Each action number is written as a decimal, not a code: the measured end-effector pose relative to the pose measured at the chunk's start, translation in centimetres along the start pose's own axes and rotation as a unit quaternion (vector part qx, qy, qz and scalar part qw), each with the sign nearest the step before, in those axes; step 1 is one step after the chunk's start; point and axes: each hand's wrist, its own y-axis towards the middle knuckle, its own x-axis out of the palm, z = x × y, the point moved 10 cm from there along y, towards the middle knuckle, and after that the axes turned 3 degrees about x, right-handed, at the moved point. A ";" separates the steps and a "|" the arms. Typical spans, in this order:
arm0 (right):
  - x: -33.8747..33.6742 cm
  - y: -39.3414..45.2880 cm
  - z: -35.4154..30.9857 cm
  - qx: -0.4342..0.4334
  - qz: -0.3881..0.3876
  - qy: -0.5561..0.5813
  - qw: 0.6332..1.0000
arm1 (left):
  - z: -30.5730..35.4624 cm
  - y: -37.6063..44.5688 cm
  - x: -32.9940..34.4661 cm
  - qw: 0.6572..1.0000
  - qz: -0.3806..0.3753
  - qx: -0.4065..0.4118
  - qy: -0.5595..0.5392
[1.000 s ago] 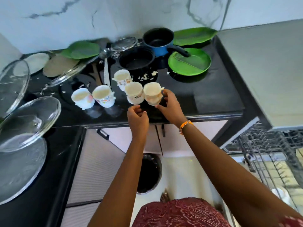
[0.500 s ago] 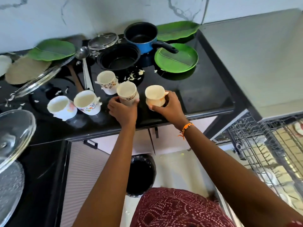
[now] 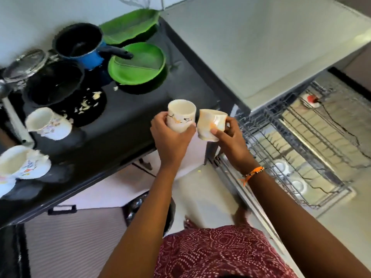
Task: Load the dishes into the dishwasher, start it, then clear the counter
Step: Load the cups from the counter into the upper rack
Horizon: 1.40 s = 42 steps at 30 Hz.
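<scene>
My left hand [image 3: 170, 137] grips a white patterned cup [image 3: 181, 115], held upright above the front right corner of the black counter [image 3: 130, 125]. Beside it my right hand [image 3: 230, 137] grips a cream cup [image 3: 210, 127] that is tilted to the right. The two cups are almost touching. To the right, the dishwasher's wire rack [image 3: 301, 149] is pulled out, with white dishes [image 3: 281, 167] lying in its lower part. Two more patterned cups [image 3: 46, 123] [image 3: 22, 163] stand on the counter at the left.
At the back of the counter are a blue saucepan [image 3: 84, 47], a black pot [image 3: 54, 83], a glass lid [image 3: 26, 65], a round green plate [image 3: 138, 63] and a leaf-shaped green plate [image 3: 130, 25]. Food scraps [image 3: 88, 103] lie near the pot. A black bin [image 3: 140, 203] stands on the floor below.
Both hands have lifted their cups off the counter and carried them right, toward the open rack. The view has swung right as well.
</scene>
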 end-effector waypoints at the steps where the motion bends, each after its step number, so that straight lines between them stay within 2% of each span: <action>1: -1.9 -0.3 0.2 0.007 0.018 0.033 0.999 | 1.0 -0.6 1.6 1.000 -0.022 0.013 -0.013; 6: -12.1 -2.2 1.0 0.040 0.089 0.135 0.986 | 6.7 -4.7 10.0 0.986 -0.133 0.090 -0.041; 9: -19.2 -3.6 2.3 0.067 0.138 0.157 0.976 | 8.6 -8.1 16.5 0.962 -0.238 0.124 -0.046; 12: -26.2 -5.0 4.0 0.105 0.221 0.091 0.965 | 9.1 -11.9 23.3 0.928 -0.347 0.137 -0.022; 15: -34.4 -5.8 6.5 0.161 0.332 -0.014 0.929 | 8.3 -15.2 29.9 0.895 -0.433 0.107 0.006; 18: -42.3 -5.9 11.4 0.201 0.382 -0.130 0.892 | 6.4 -17.4 35.3 0.868 -0.490 0.059 0.057; 20: -44.4 -6.3 10.2 0.207 0.411 -0.159 0.873 | 5.3 -18.2 38.4 0.853 -0.510 0.043 0.096; 26: -47.6 -5.0 9.7 0.178 0.363 -0.288 0.868 | 3.4 -18.5 44.7 0.825 -0.534 0.041 0.182; 30: -48.1 -4.3 9.9 0.151 0.335 -0.322 0.873 | 4.2 -19.4 48.0 0.802 -0.548 0.091 0.220; 33: -47.7 -3.5 10.0 0.130 0.307 -0.343 0.878 | 4.7 -20.0 49.6 0.799 -0.544 0.113 0.231; 39: -47.2 -1.8 11.0 0.119 0.262 -0.418 0.862 | 5.5 -21.9 52.2 0.786 -0.543 0.177 0.237; 42: -47.2 -1.4 12.0 0.152 0.238 -0.445 0.850 | 4.3 -23.1 53.1 0.763 -0.564 0.198 0.245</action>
